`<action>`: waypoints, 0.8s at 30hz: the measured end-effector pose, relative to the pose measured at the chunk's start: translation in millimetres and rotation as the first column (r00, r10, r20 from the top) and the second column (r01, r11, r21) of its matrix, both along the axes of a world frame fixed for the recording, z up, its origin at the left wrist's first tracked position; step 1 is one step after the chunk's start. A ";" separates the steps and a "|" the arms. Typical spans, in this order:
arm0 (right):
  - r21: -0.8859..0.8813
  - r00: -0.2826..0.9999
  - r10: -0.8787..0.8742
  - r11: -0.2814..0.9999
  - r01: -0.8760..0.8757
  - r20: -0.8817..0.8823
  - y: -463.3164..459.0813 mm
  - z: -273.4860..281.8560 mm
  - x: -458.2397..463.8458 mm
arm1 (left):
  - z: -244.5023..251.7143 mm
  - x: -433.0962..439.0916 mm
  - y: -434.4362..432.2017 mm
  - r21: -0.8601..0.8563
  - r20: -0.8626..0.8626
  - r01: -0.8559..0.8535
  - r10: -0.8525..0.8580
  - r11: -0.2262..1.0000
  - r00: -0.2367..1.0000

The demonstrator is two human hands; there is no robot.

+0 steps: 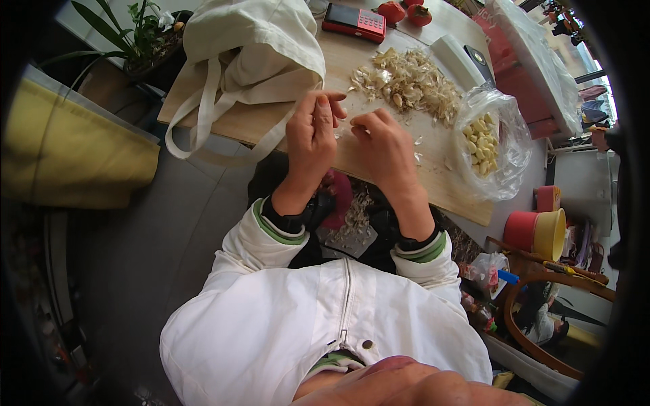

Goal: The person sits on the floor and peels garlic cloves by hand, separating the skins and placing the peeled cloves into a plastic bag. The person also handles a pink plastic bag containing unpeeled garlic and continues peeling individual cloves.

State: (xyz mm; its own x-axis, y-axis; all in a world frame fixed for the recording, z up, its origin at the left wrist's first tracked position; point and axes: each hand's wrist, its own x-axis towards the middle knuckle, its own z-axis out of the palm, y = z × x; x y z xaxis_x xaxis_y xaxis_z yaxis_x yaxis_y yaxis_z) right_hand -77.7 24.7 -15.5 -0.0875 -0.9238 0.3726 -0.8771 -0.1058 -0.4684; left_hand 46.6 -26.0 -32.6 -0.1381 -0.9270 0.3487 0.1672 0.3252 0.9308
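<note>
Both hands hover over the near edge of a wooden board (436, 172). My left hand (316, 124) has its fingers bent, the thumb lying along them; whether something small is in it cannot be seen. Close by on the right, my right hand (387, 147) is curled with its fingertips turned towards the left hand, the inside of its grip hidden. Beyond them a heap of dry garlic skins (416, 83) lies on the board. Peeled garlic cloves (480, 144) fill part of a clear plastic bag (513, 167) at the right. A few skin flakes (418, 147) lie beside the right hand.
A cream cloth bag (269, 56) with hanging straps covers the board's left part. At the back are a red radio-like device (354, 22), red persimmon-like fruits (419, 15) and a white box (457, 61). More skins (355, 218) lie below the board, between the knees.
</note>
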 end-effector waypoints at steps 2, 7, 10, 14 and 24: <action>-0.057 0.958 0.016 0.998 0.000 0.286 3.2 4.8 -10.9 | 0.2 -2.8 3.8 0.011 -0.021 0.020 -0.019 1.000 1.000; -0.069 0.632 0.070 0.997 -0.026 0.772 22.6 10.6 -29.2 | 1.8 -11.6 12.2 0.059 0.015 0.182 -0.183 0.982 0.983; -0.070 0.497 0.102 0.994 -0.083 0.862 28.9 9.0 -31.9 | 3.3 -16.8 15.8 0.039 0.061 0.223 -0.225 0.974 0.972; -0.023 0.394 0.062 0.994 -0.103 0.917 37.2 8.7 -32.8 | 3.9 -21.6 19.7 0.095 0.044 0.295 -0.300 0.951 0.953; -0.065 0.719 0.021 0.997 0.033 0.694 39.9 5.1 -34.8 | 0.3 -21.0 19.1 0.132 0.015 0.416 -0.422 0.900 0.907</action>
